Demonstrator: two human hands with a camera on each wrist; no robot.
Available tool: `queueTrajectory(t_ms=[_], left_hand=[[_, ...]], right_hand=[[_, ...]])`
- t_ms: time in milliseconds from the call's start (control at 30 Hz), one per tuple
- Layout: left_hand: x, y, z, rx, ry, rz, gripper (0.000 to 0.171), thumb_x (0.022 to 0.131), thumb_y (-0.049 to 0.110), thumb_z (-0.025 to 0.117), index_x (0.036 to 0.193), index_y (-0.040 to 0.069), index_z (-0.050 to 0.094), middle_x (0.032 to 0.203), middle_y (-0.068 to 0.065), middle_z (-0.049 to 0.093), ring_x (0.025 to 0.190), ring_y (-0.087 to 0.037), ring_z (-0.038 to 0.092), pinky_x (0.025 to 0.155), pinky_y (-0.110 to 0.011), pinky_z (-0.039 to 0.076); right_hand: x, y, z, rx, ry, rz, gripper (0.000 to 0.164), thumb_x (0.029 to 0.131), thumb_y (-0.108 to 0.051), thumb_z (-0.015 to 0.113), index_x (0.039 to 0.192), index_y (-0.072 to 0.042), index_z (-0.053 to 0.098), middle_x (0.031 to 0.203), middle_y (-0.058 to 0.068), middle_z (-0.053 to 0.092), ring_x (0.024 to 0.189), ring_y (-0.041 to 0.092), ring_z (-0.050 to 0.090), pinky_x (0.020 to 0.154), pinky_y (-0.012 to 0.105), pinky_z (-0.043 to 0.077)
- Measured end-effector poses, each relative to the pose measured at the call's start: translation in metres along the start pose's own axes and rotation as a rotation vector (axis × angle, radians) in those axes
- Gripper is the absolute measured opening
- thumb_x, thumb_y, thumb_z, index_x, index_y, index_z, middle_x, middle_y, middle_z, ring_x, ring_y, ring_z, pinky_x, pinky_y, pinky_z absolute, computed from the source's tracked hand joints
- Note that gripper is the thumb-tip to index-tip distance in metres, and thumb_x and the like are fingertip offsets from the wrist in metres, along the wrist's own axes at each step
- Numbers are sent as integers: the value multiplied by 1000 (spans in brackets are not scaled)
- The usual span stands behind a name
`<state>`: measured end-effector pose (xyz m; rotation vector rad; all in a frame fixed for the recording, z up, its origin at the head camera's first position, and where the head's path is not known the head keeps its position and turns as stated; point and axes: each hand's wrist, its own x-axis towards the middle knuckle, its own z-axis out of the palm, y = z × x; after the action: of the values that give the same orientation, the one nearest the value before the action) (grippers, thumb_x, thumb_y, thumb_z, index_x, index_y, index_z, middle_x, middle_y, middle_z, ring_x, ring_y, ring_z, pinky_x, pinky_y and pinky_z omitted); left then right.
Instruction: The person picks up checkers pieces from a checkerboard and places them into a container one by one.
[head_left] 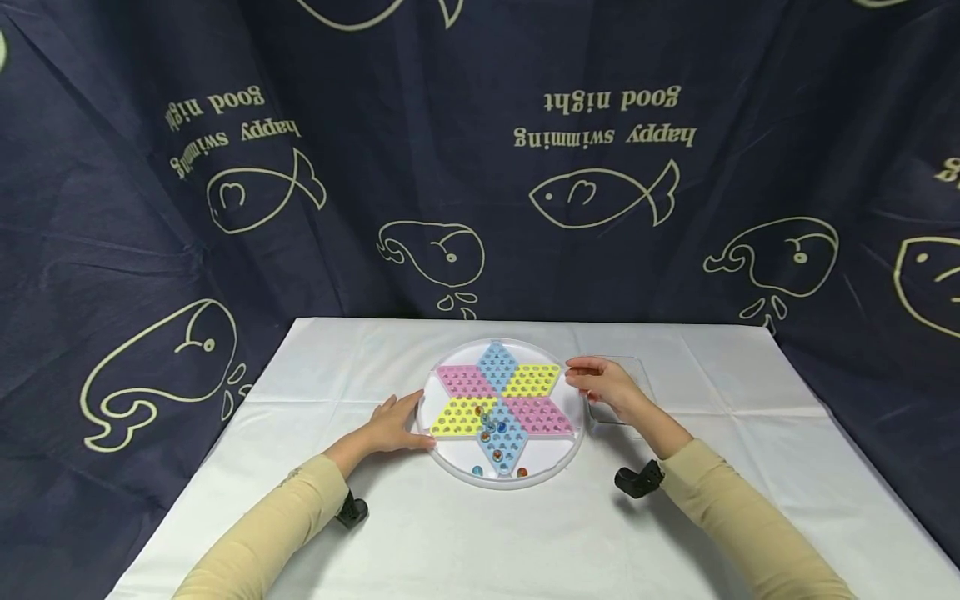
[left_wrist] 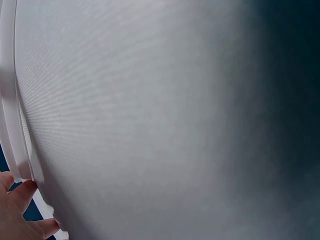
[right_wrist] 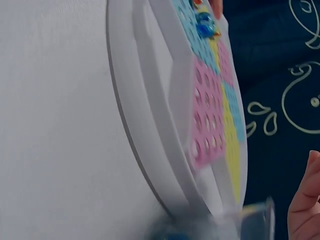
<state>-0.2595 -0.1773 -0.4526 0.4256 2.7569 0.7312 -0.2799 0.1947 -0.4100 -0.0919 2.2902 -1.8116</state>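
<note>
A round white Chinese checkers board [head_left: 457, 458] with a pink, yellow and blue star lies on the table. Several glass marbles [head_left: 502, 427] sit around its near blue point and the yellow section beside it. Two more, a light blue marble [head_left: 477, 471] and an orange marble [head_left: 522, 472], lie in the near rim. My left hand [head_left: 393, 423] touches the board's left edge with spread fingers. Beyond the upper right rim, my right hand [head_left: 606, 385] hovers with loosely bent fingers, and I see nothing in them. A clear plastic box [head_left: 643, 377] is partly hidden under this hand.
A white cloth [head_left: 480, 550] covers the table. Behind it hangs a dark blue curtain [head_left: 480, 125] printed with fish and whales. Black wrist cameras [head_left: 637, 480] are strapped under both sleeves. In the right wrist view, a blurred edge of the clear box [right_wrist: 257, 220] shows at the bottom.
</note>
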Motion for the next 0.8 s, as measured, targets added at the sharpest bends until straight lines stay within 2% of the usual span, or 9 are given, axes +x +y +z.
queueTrajectory(t_ms=[400,800], left_hand=[[3,-1,2,15,-9,-6,101,72,50,71,145,2,20,149,-17,24,135,-48,10,109,-61,7],[3,-3,2,3,-15,-6,101,73,50,70,145,2,19,149,-17,24,135,-48,10,109,-60,7]], right_hand=[[9,10,41,-11,-81,7,46,84,-9,64,123,8,49,98,2,64,66,9,51,53,20,43],[11,13,68,15,-153,14,42,82,-6,65,119,9,52,95,3,64,56,5,47,47,17,40]])
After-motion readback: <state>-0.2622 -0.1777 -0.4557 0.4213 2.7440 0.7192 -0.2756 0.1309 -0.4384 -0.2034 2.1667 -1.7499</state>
